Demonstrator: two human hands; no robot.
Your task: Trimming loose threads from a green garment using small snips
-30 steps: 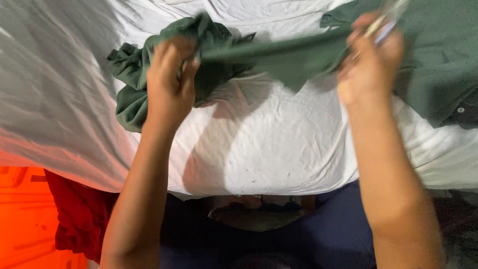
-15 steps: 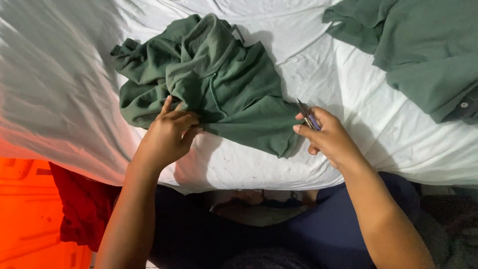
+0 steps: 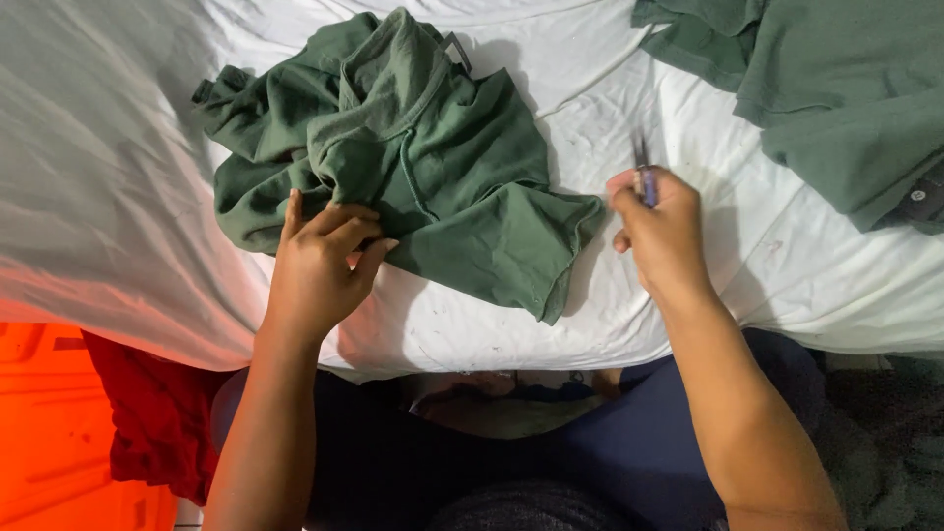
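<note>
A crumpled dark green shirt (image 3: 413,157) lies on the white sheet (image 3: 118,177) in front of me. My left hand (image 3: 320,261) rests on the shirt's near left edge, fingers pinching the fabric. To the right of the shirt, my right hand (image 3: 661,231) is closed around a small pair of scissors (image 3: 642,167) with a blue handle; their metal tips point away from me. The right hand is apart from the shirt, just past its sleeve.
A second green garment (image 3: 836,88) lies at the upper right on the sheet, with a dark button near its edge. Red cloth (image 3: 147,413) and an orange surface (image 3: 49,423) sit at the lower left. My dark-clad lap (image 3: 590,442) is below the sheet's edge.
Both hands had held the shirt lifted and stretched; it now lies on the sheet. The right hand let go of the fabric and drew to the right with the scissors.
</note>
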